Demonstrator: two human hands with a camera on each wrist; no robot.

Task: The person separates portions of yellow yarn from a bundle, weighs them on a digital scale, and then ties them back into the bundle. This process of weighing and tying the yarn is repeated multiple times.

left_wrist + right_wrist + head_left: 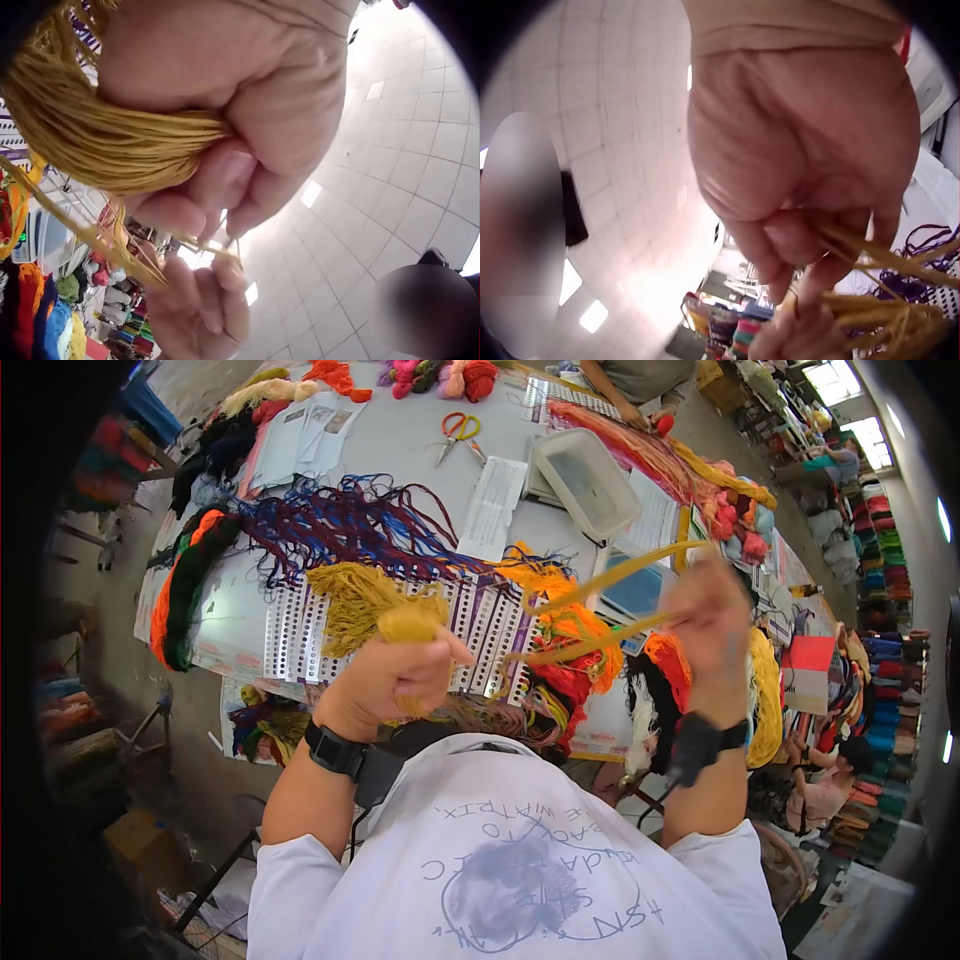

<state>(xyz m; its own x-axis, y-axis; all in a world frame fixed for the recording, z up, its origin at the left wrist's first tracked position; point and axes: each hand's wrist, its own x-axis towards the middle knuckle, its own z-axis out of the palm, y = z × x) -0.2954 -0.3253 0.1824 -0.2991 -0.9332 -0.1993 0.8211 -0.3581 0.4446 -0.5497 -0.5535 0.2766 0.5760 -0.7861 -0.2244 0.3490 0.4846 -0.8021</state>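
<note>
The left hand (398, 678) gripped mustard yarn (358, 605); the right hand (708, 615) pinched strands (640, 564); gentle, even tension seemed best.

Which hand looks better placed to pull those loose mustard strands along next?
Probably the right hand: its fingers already hold the mustard strands, away from the bundle. The left hand seems occupied, gripping the thick yarn bundle.

The left hand (247, 90) grips a thick mustard-yellow bundle of yarn (112, 146). Lower in view, the right hand (199, 311) holds thin yellow yarn strands (84, 234). Bright red, blue and pale-yellow skeins (56, 322) show lower left, a white tiled ceiling (382, 180) right.
</note>
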